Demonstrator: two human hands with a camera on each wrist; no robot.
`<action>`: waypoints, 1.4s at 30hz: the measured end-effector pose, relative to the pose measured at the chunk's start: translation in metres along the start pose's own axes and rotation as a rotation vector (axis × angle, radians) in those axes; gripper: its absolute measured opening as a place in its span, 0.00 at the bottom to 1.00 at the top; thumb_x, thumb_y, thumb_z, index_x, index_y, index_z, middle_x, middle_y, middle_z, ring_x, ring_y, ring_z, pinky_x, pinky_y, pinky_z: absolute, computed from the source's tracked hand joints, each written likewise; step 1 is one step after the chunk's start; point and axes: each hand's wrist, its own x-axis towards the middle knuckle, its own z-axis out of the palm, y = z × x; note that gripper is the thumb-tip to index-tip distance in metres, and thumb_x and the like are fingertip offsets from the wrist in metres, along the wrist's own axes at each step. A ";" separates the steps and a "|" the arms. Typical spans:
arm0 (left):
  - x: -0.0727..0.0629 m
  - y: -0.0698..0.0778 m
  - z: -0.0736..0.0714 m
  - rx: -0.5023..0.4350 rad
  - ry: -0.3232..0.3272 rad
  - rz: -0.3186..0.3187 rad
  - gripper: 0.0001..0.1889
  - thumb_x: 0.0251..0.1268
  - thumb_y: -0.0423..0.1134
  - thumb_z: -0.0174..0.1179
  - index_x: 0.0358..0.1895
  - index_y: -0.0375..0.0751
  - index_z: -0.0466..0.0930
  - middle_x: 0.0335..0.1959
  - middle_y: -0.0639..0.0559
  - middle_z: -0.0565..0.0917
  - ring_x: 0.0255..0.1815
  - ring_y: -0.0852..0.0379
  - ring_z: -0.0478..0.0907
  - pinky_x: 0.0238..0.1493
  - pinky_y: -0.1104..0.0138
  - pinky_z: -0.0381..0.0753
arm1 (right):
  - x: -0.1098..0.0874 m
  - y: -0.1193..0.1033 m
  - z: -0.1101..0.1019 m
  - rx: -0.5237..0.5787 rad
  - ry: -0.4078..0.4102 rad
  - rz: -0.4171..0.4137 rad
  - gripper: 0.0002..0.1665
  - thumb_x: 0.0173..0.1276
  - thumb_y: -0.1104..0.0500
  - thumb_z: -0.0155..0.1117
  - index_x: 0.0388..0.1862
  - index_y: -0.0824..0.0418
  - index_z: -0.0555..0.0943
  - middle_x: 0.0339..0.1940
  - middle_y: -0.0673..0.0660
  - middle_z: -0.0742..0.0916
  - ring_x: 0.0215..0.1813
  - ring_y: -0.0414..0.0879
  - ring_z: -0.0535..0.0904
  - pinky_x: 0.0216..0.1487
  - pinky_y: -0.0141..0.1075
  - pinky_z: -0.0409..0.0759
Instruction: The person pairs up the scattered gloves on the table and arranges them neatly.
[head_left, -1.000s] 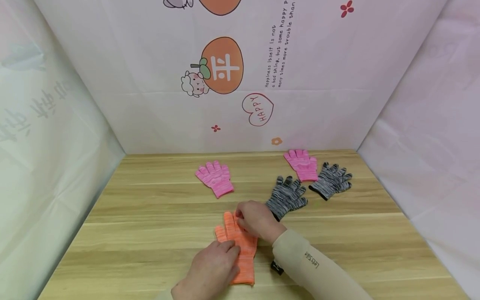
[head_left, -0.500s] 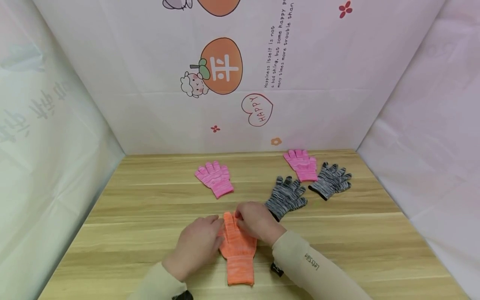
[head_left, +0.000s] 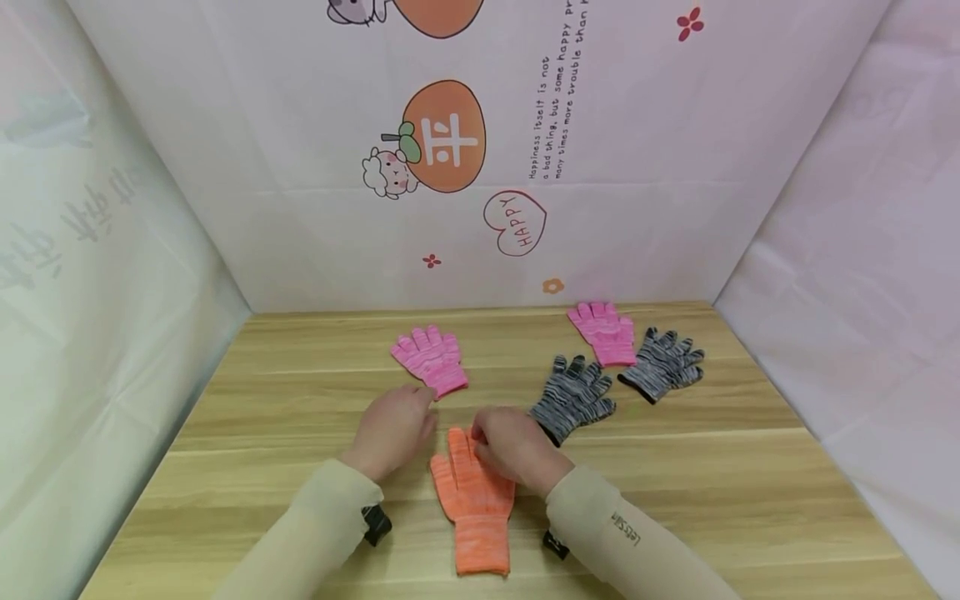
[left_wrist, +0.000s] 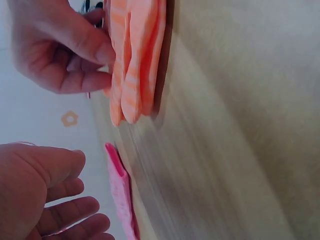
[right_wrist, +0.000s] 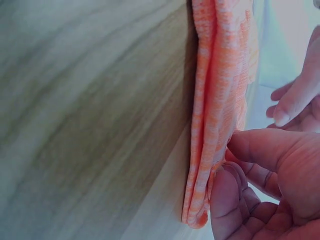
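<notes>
An orange knit glove lies on the table with its cuff toward me; the right wrist view shows it as stacked layers. My right hand pinches it by the fingers on its right side, thumb and forefinger on the fabric. Its fingers there are partly hidden under that hand. My left hand is off the orange glove, fingers loosely bent and holding nothing. Its fingertips are close to the cuff of a pink glove, with a gap between them in the left wrist view.
Another pink glove lies at the back right, beside a grey-black glove. A second grey-black glove lies just beyond my right hand. White printed cloth walls the table at the back and both sides.
My left hand has moved from the orange glove's palm, past its left-side fingers, and away toward the left pink glove. The right hand stays on the orange glove.
</notes>
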 end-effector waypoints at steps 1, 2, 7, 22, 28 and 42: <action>0.004 -0.002 0.001 -0.001 -0.008 -0.007 0.16 0.71 0.40 0.67 0.56 0.36 0.84 0.42 0.44 0.88 0.43 0.46 0.86 0.46 0.53 0.87 | 0.000 0.001 0.000 -0.001 0.003 -0.002 0.06 0.73 0.55 0.69 0.45 0.54 0.86 0.38 0.48 0.87 0.41 0.42 0.82 0.49 0.42 0.84; 0.008 -0.003 0.002 -0.002 -0.023 -0.014 0.15 0.71 0.40 0.67 0.55 0.36 0.84 0.42 0.44 0.88 0.42 0.46 0.86 0.46 0.53 0.87 | 0.000 0.001 0.001 -0.001 0.004 -0.004 0.06 0.73 0.55 0.69 0.45 0.54 0.86 0.38 0.48 0.87 0.41 0.42 0.82 0.49 0.42 0.84; 0.029 -0.011 0.007 0.005 -0.075 -0.036 0.11 0.72 0.38 0.64 0.51 0.37 0.85 0.40 0.44 0.87 0.41 0.47 0.85 0.45 0.53 0.86 | -0.001 0.002 0.001 0.008 0.006 -0.011 0.07 0.73 0.55 0.69 0.46 0.55 0.87 0.41 0.49 0.89 0.43 0.43 0.84 0.50 0.42 0.84; 0.067 -0.017 0.016 0.026 -0.168 0.036 0.07 0.77 0.36 0.57 0.44 0.42 0.85 0.37 0.48 0.87 0.41 0.50 0.84 0.48 0.56 0.85 | -0.001 0.004 0.002 0.017 0.027 -0.028 0.07 0.73 0.55 0.69 0.46 0.55 0.87 0.40 0.49 0.88 0.42 0.43 0.83 0.48 0.41 0.84; 0.068 -0.017 0.019 0.080 -0.183 0.072 0.06 0.76 0.33 0.58 0.39 0.41 0.84 0.34 0.47 0.86 0.38 0.49 0.85 0.44 0.56 0.85 | -0.001 0.004 0.003 0.009 0.021 -0.020 0.07 0.73 0.55 0.69 0.46 0.54 0.86 0.40 0.49 0.88 0.42 0.43 0.83 0.48 0.41 0.84; 0.060 -0.020 0.023 0.100 -0.209 0.035 0.07 0.77 0.35 0.57 0.44 0.43 0.87 0.36 0.48 0.86 0.37 0.53 0.83 0.42 0.58 0.85 | -0.003 0.003 0.001 0.002 0.022 -0.023 0.07 0.72 0.54 0.70 0.46 0.54 0.86 0.39 0.49 0.88 0.41 0.43 0.83 0.47 0.41 0.84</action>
